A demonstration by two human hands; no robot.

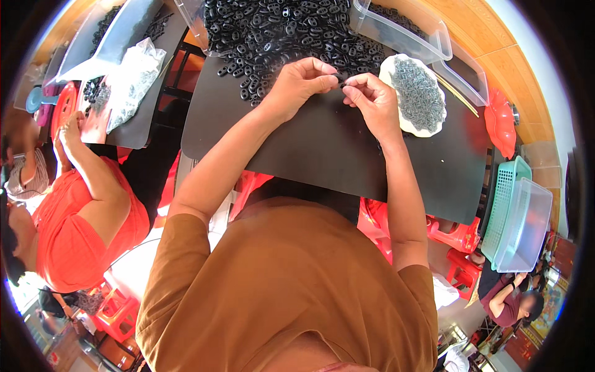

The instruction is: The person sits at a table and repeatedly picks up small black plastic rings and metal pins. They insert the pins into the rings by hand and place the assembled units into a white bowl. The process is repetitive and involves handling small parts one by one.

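Two hands meet over the black mat [334, 149], fingertips nearly touching. Left hand [296, 84] has thumb and forefinger closed in a pinch on a small black part [340, 78]; right hand [372, 99] comes in from the other side, its fingertips also closed on the same part or something at it, too small to tell what. The part sits right between the two sets of fingertips, lifted off the mat, just in front of the pile of black oval links [285, 31] that spreads across the far edge of the mat. Right of the right hand, close by: a white dish [387, 71] heaped with small grey metal pieces [418, 93]. Clear plastic tubs [403, 31] beyond that. Teal and clear baskets [517, 217] stacked at far right. Another person in a red shirt [74, 235] works at the next mat on the left.
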